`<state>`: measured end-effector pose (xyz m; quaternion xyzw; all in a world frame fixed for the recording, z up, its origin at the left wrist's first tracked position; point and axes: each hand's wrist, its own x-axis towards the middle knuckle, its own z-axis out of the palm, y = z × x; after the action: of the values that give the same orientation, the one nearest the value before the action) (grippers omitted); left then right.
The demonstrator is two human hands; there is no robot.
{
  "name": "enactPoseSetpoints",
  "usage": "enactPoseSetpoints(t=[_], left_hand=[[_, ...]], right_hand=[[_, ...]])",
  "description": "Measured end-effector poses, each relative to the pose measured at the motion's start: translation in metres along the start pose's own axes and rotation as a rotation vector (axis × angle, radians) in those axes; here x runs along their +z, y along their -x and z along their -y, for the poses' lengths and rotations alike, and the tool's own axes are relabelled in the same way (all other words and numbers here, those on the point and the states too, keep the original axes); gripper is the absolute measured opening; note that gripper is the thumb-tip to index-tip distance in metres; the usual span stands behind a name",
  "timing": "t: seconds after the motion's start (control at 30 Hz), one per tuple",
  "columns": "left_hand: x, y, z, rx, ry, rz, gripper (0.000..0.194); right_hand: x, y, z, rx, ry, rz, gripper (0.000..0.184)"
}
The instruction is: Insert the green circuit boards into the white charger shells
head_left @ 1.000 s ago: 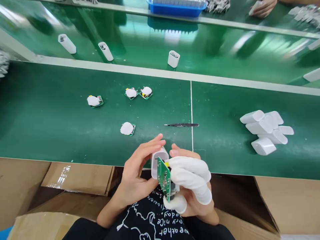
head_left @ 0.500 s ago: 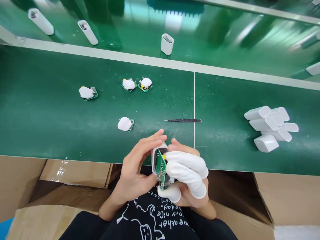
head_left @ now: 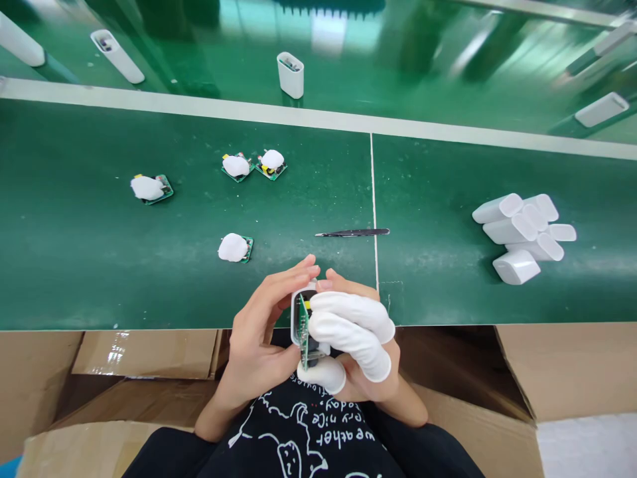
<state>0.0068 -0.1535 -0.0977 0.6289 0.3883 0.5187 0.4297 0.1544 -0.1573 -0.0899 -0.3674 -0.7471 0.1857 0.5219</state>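
Observation:
In the head view, my left hand point(head_left: 261, 332) is closed around a white plastic casing point(head_left: 294, 322) at the table's near edge. The casing's open end faces right. My right hand point(head_left: 358, 342), with white finger cots on several fingers, grips a green circuit board point(head_left: 303, 335). The board stands edge-on at the casing's mouth, partly inside it; how deep, I cannot tell. My right fingers cover much of the board's component side. Beyond my hands lie black tweezers point(head_left: 353, 233). A board topped with a white blob point(head_left: 233, 247) rests to the left.
Farther left lie more white-topped boards point(head_left: 148, 189), two of them side by side point(head_left: 236, 166). A cluster of white casings point(head_left: 512, 229) is at right. Past a pale rail point(head_left: 323, 121), casings holding parts point(head_left: 290, 76) stand or lie on a green surface. Cardboard boxes point(head_left: 149, 348) sit below the table edge.
The board has turned slightly and sits closer into the casing's mouth. Both hands keep their grip. The whole view has shifted a little, and the casings beyond the rail have moved left.

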Motion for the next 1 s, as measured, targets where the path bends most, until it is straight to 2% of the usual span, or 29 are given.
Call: enactPoseSetpoints(t=[0.1, 0.27, 0.5, 0.6, 0.7, 0.77, 0.83, 0.9, 1.0], left_hand=[[0.003, -0.001, 0.000, -0.013, 0.004, -0.021, 0.044], [0.009, -0.001, 0.002, -0.041, -0.001, -0.094, 0.050], [0.007, 0.001, 0.013, -0.015, 0.004, -0.081, 0.057], [0.006, 0.000, 0.019, 0.053, -0.014, -0.048, 0.062], [0.006, -0.002, 0.027, 0.117, -0.028, -0.036, 0.064], [0.006, -0.003, 0.031, 0.170, -0.044, -0.039, 0.063], [0.006, -0.005, 0.035, 0.240, -0.089, -0.039, 0.061], [0.006, -0.006, 0.036, 0.287, -0.143, -0.033, 0.058], [0.008, -0.007, 0.036, 0.311, -0.201, -0.024, 0.053]], right_hand=[[0.002, -0.002, -0.001, 0.014, 0.019, -0.016, 0.022], [0.005, -0.003, -0.008, 0.027, 0.059, 0.029, 0.020], [0.002, 0.001, -0.007, 0.130, 0.038, 0.092, 0.028], [0.003, 0.007, -0.006, 0.224, -0.140, 0.114, 0.049], [0.008, 0.013, -0.006, 0.431, -0.396, 0.047, 0.074], [0.011, 0.015, -0.007, 0.583, -0.530, 0.026, 0.072], [0.012, 0.014, -0.009, 0.683, -0.677, 0.061, 0.065], [0.012, 0.011, -0.010, 0.723, -0.779, 0.067, 0.062], [0.012, 0.007, -0.011, 0.757, -0.752, -0.022, 0.057]])
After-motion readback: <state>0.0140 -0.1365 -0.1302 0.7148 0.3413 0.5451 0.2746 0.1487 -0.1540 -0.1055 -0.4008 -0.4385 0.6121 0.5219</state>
